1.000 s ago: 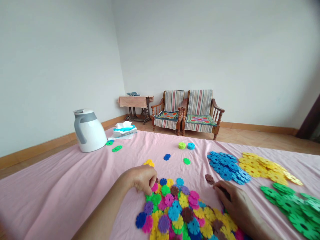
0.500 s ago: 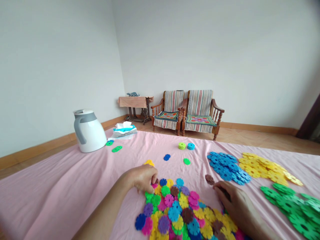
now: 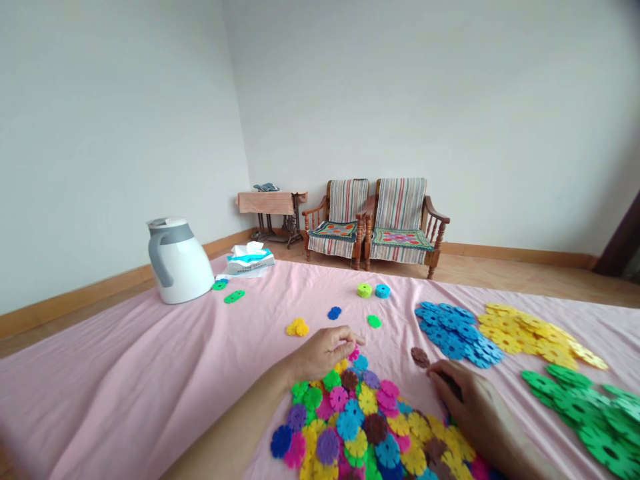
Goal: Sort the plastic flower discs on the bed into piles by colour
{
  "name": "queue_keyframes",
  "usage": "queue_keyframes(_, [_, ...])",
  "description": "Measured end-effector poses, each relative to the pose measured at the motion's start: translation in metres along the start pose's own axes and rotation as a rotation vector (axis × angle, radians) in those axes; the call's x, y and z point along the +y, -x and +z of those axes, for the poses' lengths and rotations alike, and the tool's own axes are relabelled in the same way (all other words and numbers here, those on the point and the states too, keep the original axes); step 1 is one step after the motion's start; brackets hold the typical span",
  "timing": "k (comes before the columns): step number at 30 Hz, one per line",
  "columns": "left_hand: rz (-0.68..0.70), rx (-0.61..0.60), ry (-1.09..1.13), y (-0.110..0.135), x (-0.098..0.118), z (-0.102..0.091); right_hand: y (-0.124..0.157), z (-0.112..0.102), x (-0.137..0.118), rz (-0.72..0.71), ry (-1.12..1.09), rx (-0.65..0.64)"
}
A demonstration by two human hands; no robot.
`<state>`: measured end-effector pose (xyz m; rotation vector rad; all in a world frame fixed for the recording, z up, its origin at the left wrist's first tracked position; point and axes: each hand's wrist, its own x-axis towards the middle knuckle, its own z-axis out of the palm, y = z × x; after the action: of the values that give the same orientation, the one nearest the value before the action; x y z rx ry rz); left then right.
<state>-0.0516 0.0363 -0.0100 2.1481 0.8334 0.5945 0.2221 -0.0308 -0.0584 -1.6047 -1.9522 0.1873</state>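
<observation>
A heap of mixed-colour plastic snowflake discs (image 3: 367, 402) lies in front of me on the pink cloth (image 3: 165, 373). My left hand (image 3: 327, 350) is over the heap's far edge, its thumb and fingers closed on a pink snowflake disc (image 3: 354, 353) that shows below the thumb. At the heap's right side rests my right hand (image 3: 467, 400), fingers curled in and thumb against the index finger; what they hold, if anything, is hidden. Just beyond its fingertips are a few brown discs (image 3: 419, 357).
Sorted piles of blue (image 3: 453, 333), yellow (image 3: 535, 333) and green discs (image 3: 590, 413) lie to the right. Yellow discs (image 3: 298, 327), dark blue discs (image 3: 335, 313) and a green disc (image 3: 374, 321) lie beyond the heap. A white jug (image 3: 185, 267) and tissue box (image 3: 250, 260) stand at left.
My left hand has moved right and slightly away from me along the heap's far edge, with the pink disc. The small yellow group it partly covered now shows fully. My right hand stays put.
</observation>
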Motion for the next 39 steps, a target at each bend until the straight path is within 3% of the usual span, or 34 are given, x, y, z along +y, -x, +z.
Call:
queue_keyframes(5, [0.010, -0.047, -0.113, -0.002, -0.001, 0.018, 0.000, 0.005, 0.007, 0.004, 0.008, -0.001])
queue_keyframes(14, [-0.018, -0.048, -0.211, -0.004, -0.011, 0.002, -0.002, 0.008, 0.013, 0.016, 0.001, -0.053])
queue_keyframes(21, [-0.029, 0.182, -0.249, -0.010, -0.018, 0.013, -0.002, 0.013, 0.019, 0.023, 0.003, -0.031])
queue_keyframes(29, [-0.044, 0.234, -0.209, -0.016, -0.026, 0.024, -0.002, 0.017, 0.023, 0.032, -0.004, -0.053])
queue_keyframes(34, [-0.024, 0.334, -0.263, -0.016, -0.028, 0.021, -0.002, 0.014, 0.018, 0.037, 0.003, -0.047])
queue_keyframes(36, [-0.039, 0.312, -0.276, -0.013, -0.028, 0.014, -0.001, 0.012, 0.015, 0.035, 0.004, -0.031])
queue_keyframes(39, [-0.028, 0.135, -0.279, -0.005, -0.025, 0.001, 0.000, 0.010, 0.013, 0.033, 0.003, -0.027])
